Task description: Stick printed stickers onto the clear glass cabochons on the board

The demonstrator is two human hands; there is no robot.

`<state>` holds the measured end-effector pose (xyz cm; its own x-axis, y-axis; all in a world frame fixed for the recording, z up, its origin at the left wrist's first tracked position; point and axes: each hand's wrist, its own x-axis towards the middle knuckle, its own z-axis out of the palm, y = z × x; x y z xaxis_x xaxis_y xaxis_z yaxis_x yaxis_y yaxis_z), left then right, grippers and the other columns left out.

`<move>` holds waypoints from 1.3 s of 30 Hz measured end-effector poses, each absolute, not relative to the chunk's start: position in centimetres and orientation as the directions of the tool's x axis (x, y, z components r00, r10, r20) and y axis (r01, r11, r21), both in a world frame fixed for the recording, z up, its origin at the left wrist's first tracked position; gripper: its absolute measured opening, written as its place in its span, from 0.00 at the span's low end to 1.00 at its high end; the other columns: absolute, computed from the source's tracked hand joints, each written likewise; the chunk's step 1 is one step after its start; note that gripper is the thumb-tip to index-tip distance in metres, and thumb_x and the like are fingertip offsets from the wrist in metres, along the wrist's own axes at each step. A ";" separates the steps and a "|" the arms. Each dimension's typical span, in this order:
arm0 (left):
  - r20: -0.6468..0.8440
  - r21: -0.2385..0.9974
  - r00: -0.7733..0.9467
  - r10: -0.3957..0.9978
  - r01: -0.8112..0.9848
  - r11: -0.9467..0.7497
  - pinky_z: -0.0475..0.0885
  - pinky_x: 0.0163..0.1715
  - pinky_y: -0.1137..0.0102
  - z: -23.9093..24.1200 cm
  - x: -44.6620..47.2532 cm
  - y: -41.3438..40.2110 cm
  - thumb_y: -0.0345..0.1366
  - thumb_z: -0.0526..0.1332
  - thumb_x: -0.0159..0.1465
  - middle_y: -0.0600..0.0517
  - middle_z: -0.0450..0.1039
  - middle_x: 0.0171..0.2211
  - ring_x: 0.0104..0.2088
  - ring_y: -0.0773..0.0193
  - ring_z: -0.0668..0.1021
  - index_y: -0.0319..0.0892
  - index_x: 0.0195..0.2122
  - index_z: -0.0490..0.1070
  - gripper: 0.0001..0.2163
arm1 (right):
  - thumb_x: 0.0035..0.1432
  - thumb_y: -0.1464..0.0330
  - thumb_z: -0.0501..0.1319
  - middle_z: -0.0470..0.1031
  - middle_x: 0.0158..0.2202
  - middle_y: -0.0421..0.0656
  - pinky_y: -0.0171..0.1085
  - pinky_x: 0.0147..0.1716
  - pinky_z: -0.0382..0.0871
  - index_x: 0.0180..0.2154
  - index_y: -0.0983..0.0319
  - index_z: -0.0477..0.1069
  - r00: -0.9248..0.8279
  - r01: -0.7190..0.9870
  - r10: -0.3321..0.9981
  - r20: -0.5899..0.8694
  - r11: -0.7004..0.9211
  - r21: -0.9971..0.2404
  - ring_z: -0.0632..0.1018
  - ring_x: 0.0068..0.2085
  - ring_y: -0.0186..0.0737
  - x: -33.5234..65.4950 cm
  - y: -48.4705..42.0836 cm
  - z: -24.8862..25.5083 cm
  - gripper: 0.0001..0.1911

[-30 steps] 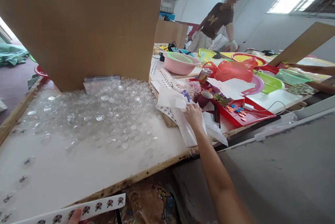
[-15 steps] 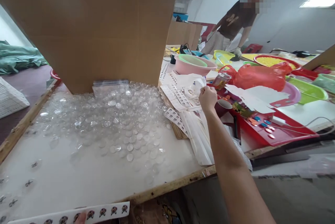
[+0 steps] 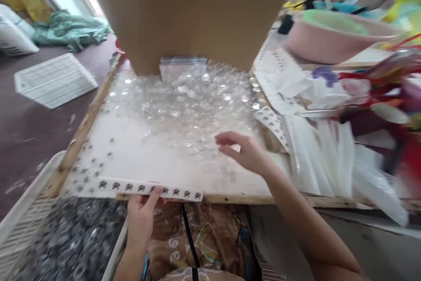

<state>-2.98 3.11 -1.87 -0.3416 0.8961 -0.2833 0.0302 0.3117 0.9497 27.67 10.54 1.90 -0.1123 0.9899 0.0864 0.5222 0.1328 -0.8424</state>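
My left hand pinches a white strip of stickers with small dark printed figures in a row, held along the table's front edge. Over the near right side of a heap of clear round discs hovers my right hand, slightly blurred, its thumb and fingers apart and nothing visible between them. Some discs bearing dark figures lie at the left of the white tabletop.
A tall cardboard sheet stands behind the discs. Sticker sheets and pale paper strips lie to the right, near a pink basin. Below the table's left corner, a white crate holds many clear pieces.
My right hand has come back from the cluttered right side to above the clear discs. The view has turned left and down, showing more of my left hand with the sticker strip.
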 end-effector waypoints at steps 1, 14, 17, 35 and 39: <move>-0.269 0.957 -0.340 0.901 0.011 0.289 0.75 0.27 0.67 -1.8 -3.1 3.0 0.45 0.72 0.51 0.50 0.77 0.24 0.23 0.61 0.76 0.38 0.30 0.75 0.16 | 0.59 0.64 0.61 0.79 0.41 0.45 0.39 0.39 0.72 0.48 0.59 0.73 -0.209 0.461 0.978 0.023 0.119 -0.880 0.79 0.41 0.41 25.3 9.0 1.7 0.15; -0.280 0.958 -0.102 0.955 -0.095 0.270 0.76 0.34 0.69 -1.4 -5.1 -0.6 0.43 0.66 0.59 0.49 0.77 0.38 0.34 0.60 0.79 0.41 0.42 0.77 0.13 | 0.57 0.67 0.62 0.76 0.32 0.39 0.32 0.28 0.64 0.41 0.60 0.73 -0.504 0.288 0.845 -0.179 -0.030 -0.957 0.73 0.31 0.35 14.6 3.4 -1.0 0.09; -0.297 0.953 -0.136 0.945 -0.098 0.286 0.76 0.32 0.70 -1.7 -5.6 -0.6 0.43 0.66 0.60 0.50 0.77 0.33 0.29 0.62 0.78 0.40 0.40 0.76 0.13 | 0.60 0.65 0.60 0.77 0.39 0.44 0.35 0.31 0.68 0.44 0.60 0.72 -0.330 0.463 0.938 -0.101 0.068 -0.884 0.75 0.33 0.38 15.8 4.7 -1.5 0.11; -0.354 0.927 -0.165 0.921 -0.191 0.323 0.75 0.28 0.73 -3.5 -6.8 0.2 0.42 0.67 0.60 0.51 0.78 0.31 0.26 0.65 0.78 0.39 0.41 0.76 0.13 | 0.66 0.65 0.54 0.79 0.42 0.48 0.38 0.31 0.67 0.56 0.60 0.68 -0.158 0.918 0.982 -0.100 0.109 -0.382 0.80 0.38 0.47 14.3 8.4 -2.9 0.19; -0.334 0.935 -0.206 0.920 -0.197 0.295 0.76 0.28 0.72 -3.8 -7.1 0.6 0.42 0.67 0.59 0.50 0.78 0.32 0.26 0.64 0.78 0.38 0.42 0.76 0.14 | 0.65 0.67 0.56 0.79 0.41 0.48 0.38 0.32 0.67 0.55 0.59 0.70 -0.203 0.930 0.962 -0.180 0.132 -0.343 0.79 0.39 0.48 13.6 9.4 -3.2 0.18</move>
